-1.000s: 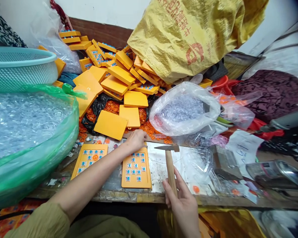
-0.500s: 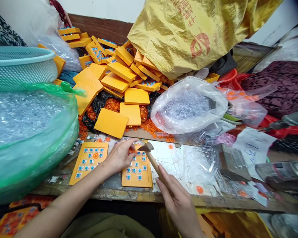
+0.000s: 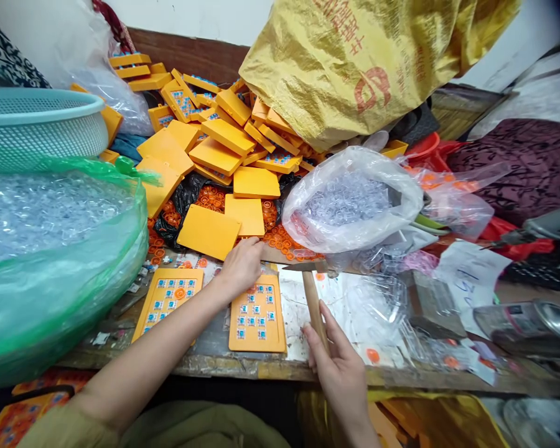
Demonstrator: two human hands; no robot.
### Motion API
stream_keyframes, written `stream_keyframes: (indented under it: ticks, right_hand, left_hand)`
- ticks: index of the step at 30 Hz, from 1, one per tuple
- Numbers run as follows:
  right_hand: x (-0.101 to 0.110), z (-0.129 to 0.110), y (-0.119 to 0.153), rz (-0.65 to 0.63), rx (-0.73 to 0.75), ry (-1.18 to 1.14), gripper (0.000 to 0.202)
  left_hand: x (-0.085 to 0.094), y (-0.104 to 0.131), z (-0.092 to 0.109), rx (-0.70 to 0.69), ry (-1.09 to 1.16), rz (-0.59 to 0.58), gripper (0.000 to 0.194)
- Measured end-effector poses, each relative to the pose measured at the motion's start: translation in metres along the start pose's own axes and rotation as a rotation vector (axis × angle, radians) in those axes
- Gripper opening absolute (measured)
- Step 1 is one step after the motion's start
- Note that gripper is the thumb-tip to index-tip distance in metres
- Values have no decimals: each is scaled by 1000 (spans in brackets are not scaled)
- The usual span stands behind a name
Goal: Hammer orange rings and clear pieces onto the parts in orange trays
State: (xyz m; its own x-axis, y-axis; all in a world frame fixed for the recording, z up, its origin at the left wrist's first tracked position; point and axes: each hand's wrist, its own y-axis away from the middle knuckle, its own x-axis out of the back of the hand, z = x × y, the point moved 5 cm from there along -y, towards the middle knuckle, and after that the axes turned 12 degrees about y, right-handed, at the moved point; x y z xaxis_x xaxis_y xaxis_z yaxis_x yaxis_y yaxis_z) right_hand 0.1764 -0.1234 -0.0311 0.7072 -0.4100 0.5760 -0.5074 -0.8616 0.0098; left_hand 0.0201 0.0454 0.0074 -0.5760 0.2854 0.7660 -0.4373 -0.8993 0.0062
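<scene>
My right hand is wrapped round the wooden handle of a hammer, its metal head raised over the white sheet. My left hand reaches past the right-hand yellow panel, close to the orange rings and yellow pieces behind it. Its fingertips point away and are partly hidden, so what they hold, if anything, cannot be made out. Blue and white square pieces sit on that panel. Another yellow panel lies to the left, partly under my left forearm, with an orange ring on it.
Yellow cases are piled at the back, beside a yellow sack. Clear parts fill a green bag at left and a white bag at centre right. Orange rings lie between. A can lies at right.
My left hand has moved up and away from the right-hand panel toward the orange rings. My right hand has drawn the hammer to the right, off the panel, with the handle more upright.
</scene>
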Motion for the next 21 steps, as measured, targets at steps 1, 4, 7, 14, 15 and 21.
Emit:
stream_keyframes:
  ticks: [1,4,7,14,15,21]
  right_hand:
    - [-1,5,-1,-4,-50,-37,61]
    - [-5,15,-3,-38,-150,-147,68]
    - [-7,21,-4,-88,-200,-233,74]
    - [-7,23,-6,-126,-216,-273,78]
    - [-7,21,-6,-125,-217,-273,79]
    - [-9,18,-5,-105,-224,-272,84]
  left_hand:
    - [-3,-9,3,21,-46,-10,33]
    - [-10,-24,5,52,-69,-29,33]
    - [-14,-24,-2,34,-29,-69,23]
    - [-22,-19,-8,-65,73,-111,16]
    - [-22,-19,-6,-83,83,-108,17]
    - [-22,-21,-8,-145,146,-89,24]
